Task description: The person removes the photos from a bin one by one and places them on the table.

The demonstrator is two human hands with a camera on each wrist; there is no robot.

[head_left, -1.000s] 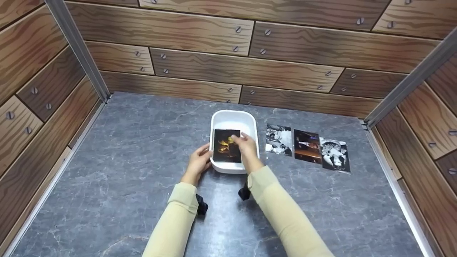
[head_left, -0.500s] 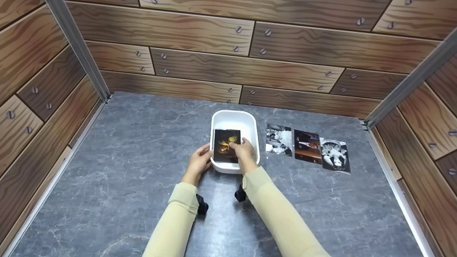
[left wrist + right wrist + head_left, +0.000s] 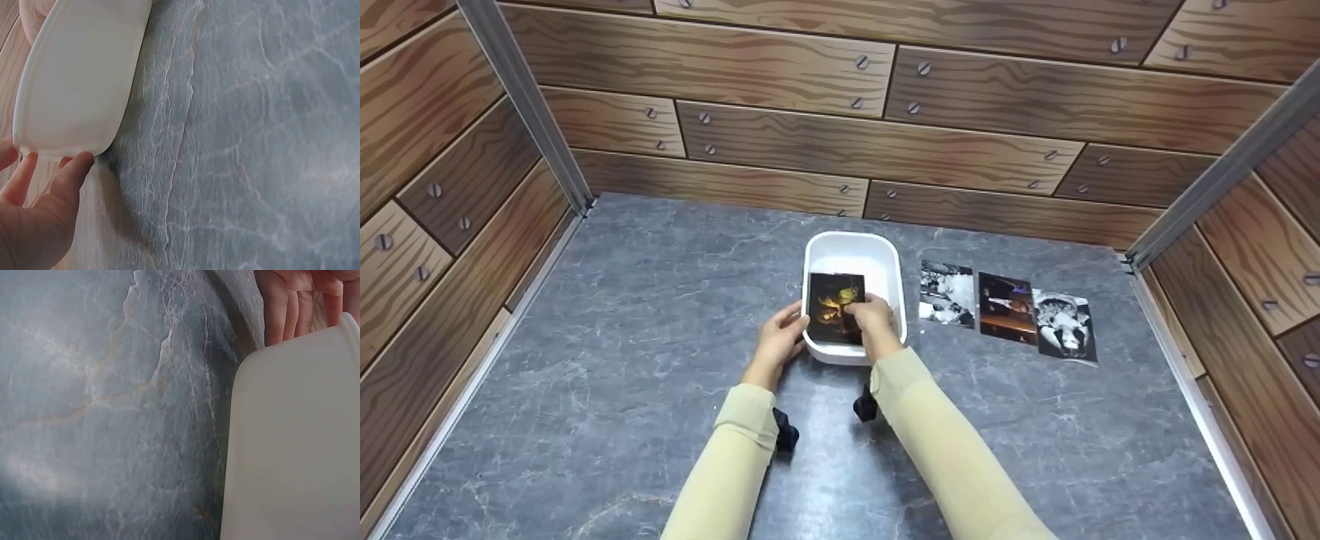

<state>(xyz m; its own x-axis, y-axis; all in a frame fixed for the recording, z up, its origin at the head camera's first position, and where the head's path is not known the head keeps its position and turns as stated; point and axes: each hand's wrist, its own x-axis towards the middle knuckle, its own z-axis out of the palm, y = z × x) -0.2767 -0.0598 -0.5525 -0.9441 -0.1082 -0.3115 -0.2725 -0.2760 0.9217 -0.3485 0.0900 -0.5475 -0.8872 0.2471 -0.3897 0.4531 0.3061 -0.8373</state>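
Note:
A white plastic tub stands in the middle of the grey marble-look tabletop. A dark photo with a yellow-orange figure lies tilted over the tub's near half. My right hand pinches the photo's right edge, just above the tub's near right corner. My left hand holds the tub's near left corner, thumb by the rim. In the left wrist view the fingers lie against the tub at that corner. The right wrist view shows only the tub's outer wall and the tabletop.
Three photos lie in a row right of the tub: a black-and-white one, a dark orange one, another black-and-white one. Wood-pattern walls with metal corner posts enclose the tabletop on three sides.
My right hand has slid down and slightly left along the dark photo to its right edge. The photo has barely shifted. My left hand stays on the tub.

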